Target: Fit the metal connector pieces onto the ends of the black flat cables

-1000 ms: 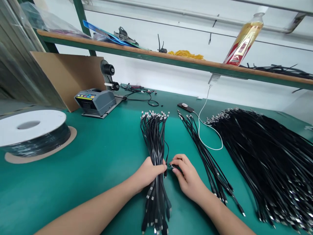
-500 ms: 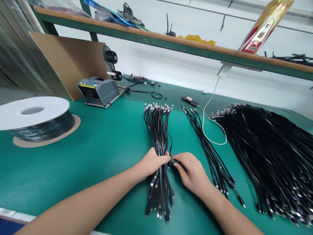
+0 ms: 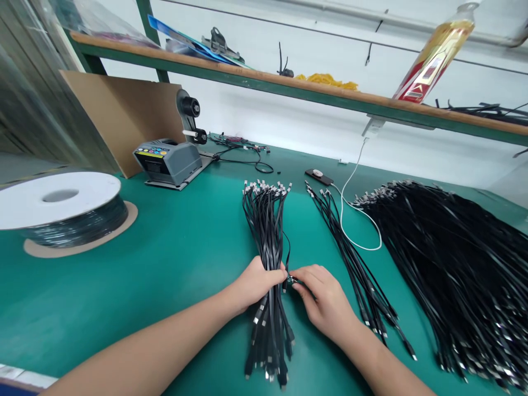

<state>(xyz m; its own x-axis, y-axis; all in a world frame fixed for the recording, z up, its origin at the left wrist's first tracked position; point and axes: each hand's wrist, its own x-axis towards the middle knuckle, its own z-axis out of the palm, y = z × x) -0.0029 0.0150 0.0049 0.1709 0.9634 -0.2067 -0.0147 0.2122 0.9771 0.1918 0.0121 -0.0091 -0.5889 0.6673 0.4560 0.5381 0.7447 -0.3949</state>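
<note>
A bundle of flat black USB cables [image 3: 271, 225] stretches away from me over the green table, with metal-tipped plugs at both ends. My left hand [image 3: 259, 281] is closed around its middle, thumb across the front. Just right of the bundle, my right hand [image 3: 324, 294] pinches a small, partly shiny piece between thumb and fingertips, too small and covered to name. One thin black strand [image 3: 288, 247] bows out from the bundle towards the fingertips. The hands almost meet there.
To the right lie a smaller group of black cables [image 3: 350, 253] and a large cable pile [image 3: 445, 264]. A white cord [image 3: 342, 220] runs to a dark phone-like device [image 3: 319, 176]. At left stand a grey tape dispenser [image 3: 171, 162] and a white-flanged spool [image 3: 94, 190]. A shelf [image 3: 256, 78] spans above.
The camera view has tilted slightly upward, so the scene sits a little lower. Both hands keep their grips beside the bundle, with hardly any visible movement.
</note>
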